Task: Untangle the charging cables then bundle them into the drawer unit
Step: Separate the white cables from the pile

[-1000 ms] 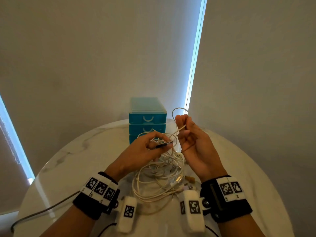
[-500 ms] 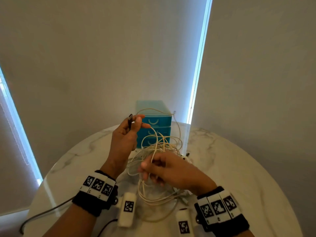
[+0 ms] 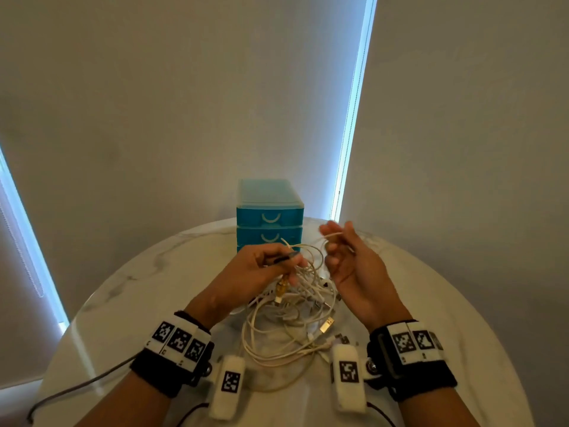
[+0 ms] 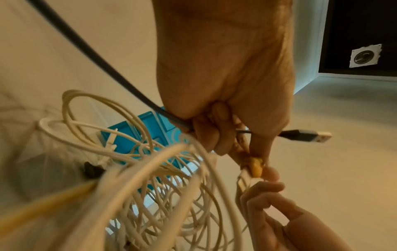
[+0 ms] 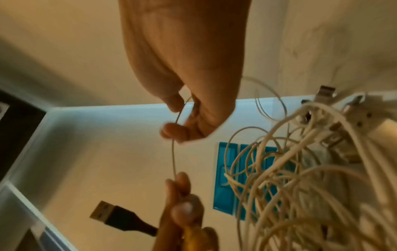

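On the round marble table (image 3: pixel 129 291), the blue drawer unit (image 3: pixel 269 215) stands behind the tangled white cables (image 3: pixel 289 318). The left hand (image 3: pixel 255 272) grips a black USB cable (image 4: pixel 300 135) (plug protruding); the right hand (image 3: pixel 354 266) pinches one thin white strand (image 5: pixel 173 152).
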### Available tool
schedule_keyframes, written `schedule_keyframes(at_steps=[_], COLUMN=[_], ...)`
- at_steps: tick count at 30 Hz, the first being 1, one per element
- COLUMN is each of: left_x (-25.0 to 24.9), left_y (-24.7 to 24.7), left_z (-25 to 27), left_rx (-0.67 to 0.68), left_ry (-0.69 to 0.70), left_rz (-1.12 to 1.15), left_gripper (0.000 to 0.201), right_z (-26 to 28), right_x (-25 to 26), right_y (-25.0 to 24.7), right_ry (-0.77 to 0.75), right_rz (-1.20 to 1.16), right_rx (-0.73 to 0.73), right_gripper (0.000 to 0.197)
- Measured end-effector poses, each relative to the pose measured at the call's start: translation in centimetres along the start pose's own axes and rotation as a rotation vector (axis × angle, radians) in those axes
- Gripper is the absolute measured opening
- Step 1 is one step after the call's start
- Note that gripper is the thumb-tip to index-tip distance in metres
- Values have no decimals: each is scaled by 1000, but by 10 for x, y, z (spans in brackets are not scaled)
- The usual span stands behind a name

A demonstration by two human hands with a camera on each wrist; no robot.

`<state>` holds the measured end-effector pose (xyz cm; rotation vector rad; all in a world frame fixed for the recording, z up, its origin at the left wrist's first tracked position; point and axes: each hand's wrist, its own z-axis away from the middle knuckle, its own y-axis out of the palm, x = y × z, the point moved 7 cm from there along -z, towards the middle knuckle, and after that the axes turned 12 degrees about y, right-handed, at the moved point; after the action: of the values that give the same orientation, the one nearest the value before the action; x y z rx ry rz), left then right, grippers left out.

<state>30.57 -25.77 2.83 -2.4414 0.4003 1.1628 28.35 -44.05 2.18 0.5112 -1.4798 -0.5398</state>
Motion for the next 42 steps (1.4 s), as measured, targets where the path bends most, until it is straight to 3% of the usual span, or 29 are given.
schedule_keyframes(at_steps=[3,7,9,11,14,16,18,21,24,29,33,34,36,39,42], left_x=[11,20,18,12,4,1,2,8,10,21,13,8,5,4,6], left_y=[-21,-32,-31,-27,-17,-10,-3,-7,-10,-18,-43,-48,-55,-53,-32], left_z=[0,1,1,1,3,7,10,7,5,2,-1,0,-1,-2,-1], left_rx=[-229,-286,-262,-215,-105,16,122,123,33,-56,-269,-298,-306,-209,-14], left_ry=[-61,-89,-81,-45,-21,-35,-85,-161,-221,-261,-117,-79,-25,9,-20], left_rz=[99,142,174,226,266,272,229,20,1,166,206,231,335,339,122], left_gripper=[27,31,35,34,24,23,30,48,55,70,43,37,31,28,25], right_z=[-1,6,8,8,1,-4,-2,12,26,31,36,34,23,8,7], right_x=[-17,-9,2,10,-2,-11,-3,22,19,-41,-63,-62,-51,-34,-22], right_y=[4,10,3,-10,-21,-25,-21,0,34,75,78,76,64,35,20], right_ry=[133,-5,-118,-193,-113,-77,-182,-365,-301,-98,85,102,102,142,183], right_rz=[365,548,565,652,768,746,676,451,352,819,985,960,834,452,96], right_rx=[-45,-108,-243,-404,-380,-353,-371,-201,117,405,571,546,362,83,117], right_gripper=[56,37,26,36,51,34,15,22,29,19,20,20,20,34,49])
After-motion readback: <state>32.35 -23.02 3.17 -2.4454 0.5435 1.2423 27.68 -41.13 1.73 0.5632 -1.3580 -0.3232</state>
